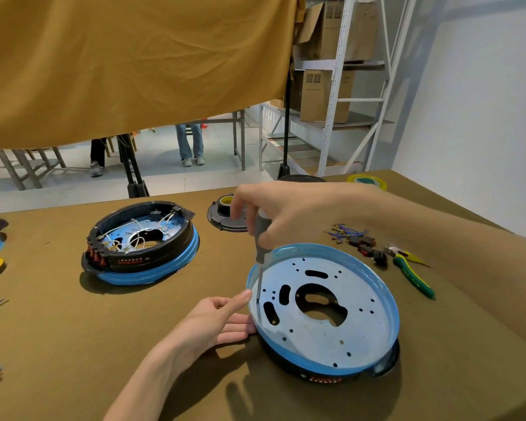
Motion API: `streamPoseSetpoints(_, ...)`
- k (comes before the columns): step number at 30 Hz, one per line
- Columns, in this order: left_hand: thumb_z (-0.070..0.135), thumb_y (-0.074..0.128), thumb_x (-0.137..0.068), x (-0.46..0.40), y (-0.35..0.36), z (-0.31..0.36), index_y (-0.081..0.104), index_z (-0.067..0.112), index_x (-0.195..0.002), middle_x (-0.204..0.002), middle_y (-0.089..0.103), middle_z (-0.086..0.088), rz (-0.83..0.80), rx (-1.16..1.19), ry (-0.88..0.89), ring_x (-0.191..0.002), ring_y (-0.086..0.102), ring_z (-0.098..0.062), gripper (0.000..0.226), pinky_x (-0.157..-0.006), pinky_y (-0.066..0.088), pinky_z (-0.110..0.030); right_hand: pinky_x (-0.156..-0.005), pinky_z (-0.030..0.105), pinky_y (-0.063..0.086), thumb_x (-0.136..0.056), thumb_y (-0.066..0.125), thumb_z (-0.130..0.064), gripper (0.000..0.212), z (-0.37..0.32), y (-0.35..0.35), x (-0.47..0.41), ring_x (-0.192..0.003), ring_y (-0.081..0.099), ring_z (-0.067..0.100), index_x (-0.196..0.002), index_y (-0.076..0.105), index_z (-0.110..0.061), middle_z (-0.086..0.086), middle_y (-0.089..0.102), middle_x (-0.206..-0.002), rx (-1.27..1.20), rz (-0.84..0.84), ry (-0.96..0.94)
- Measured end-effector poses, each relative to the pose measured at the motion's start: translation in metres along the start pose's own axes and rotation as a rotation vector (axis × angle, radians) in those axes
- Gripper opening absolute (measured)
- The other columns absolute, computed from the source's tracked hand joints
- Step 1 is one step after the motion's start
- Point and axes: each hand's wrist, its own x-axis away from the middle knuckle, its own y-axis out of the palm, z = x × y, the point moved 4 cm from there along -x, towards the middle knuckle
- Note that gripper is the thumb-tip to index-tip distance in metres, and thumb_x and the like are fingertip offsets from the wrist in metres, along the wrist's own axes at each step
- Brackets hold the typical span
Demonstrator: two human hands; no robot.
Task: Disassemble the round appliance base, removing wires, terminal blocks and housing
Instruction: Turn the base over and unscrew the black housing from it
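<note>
Olive-covered desk (73, 329) is carrying the round appliance base (325, 311), which is being steadied at its rim by the left hand (213, 323), fingers straight. A screwdriver (258, 256) is being gripped upright by the right hand (274, 214), tip inside the base.

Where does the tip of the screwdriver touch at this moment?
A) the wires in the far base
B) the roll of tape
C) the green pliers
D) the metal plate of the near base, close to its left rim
D: the right hand holds the screwdriver upright, its tip on the metal plate near the left rim, where the left hand steadies the base.
</note>
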Motion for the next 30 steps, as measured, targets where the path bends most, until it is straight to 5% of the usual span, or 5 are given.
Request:
streamPoseSetpoints(5,0.058,0.079,-0.063,0.000,-0.001,0.001,0.043,0.009,-0.139,-0.090,0.081,-0.009,-0.010,-0.010,-0.003,-0.090,0.080,-0.022,0.098,-0.078,0.065,-0.033,-0.048,0.031,0.034,-0.098,0.041,-0.066,0.053,0.002,0.001,-0.003,-0.060,0.053,0.016,-0.098,0.055,-0.015,0.000,0.055,-0.070,0.522,0.339,0.080)
streamPoseSetpoints(12,0.058,0.080,-0.064,0.000,-0.002,0.000,0.045,0.016,-0.127,-0.095,0.081,-0.011,-0.015,0.014,-0.002,-0.092,0.079,-0.023,0.084,-0.079,0.065,-0.033,-0.073,0.034,0.057,-0.083,0.080,-0.025,0.042,-0.004,0.006,-0.002,-0.086,0.064,0.011,-0.119,0.057,-0.026,-0.006,0.068,-0.095,0.014,0.048,-0.086)
streamPoseSetpoints(17,0.060,0.081,-0.061,0.000,-0.002,-0.002,0.047,0.022,-0.117,-0.095,0.081,-0.010,-0.019,0.019,0.019,-0.093,0.079,-0.023,0.075,-0.074,0.064,-0.031,-0.054,0.034,0.044,-0.096,0.048,-0.066,0.048,-0.008,0.004,-0.005,-0.066,0.057,0.018,-0.101,0.051,-0.018,-0.003,0.057,-0.075,0.493,0.307,-0.010)
streamPoseSetpoints(23,0.060,0.080,-0.066,-0.001,-0.003,-0.003,0.052,0.019,-0.126,-0.100,0.081,-0.011,-0.044,0.002,0.016,-0.095,0.079,-0.023,0.078,-0.079,0.064,-0.033,-0.078,0.042,0.058,-0.087,0.073,-0.020,0.043,-0.007,0.006,-0.004,-0.091,0.063,0.016,-0.122,0.051,-0.026,-0.002,0.063,-0.103,0.048,-0.007,-0.094)
streamPoseSetpoints(30,0.059,0.080,-0.066,-0.002,-0.003,-0.004,0.055,0.020,-0.120,-0.099,0.081,-0.010,-0.041,-0.003,0.017,-0.095,0.079,-0.023,0.071,-0.080,0.064,-0.033,-0.055,0.035,0.048,-0.096,0.049,-0.065,0.052,-0.008,0.001,-0.010,-0.065,0.060,0.021,-0.097,0.062,-0.015,0.000,0.060,-0.073,0.577,0.307,-0.007)
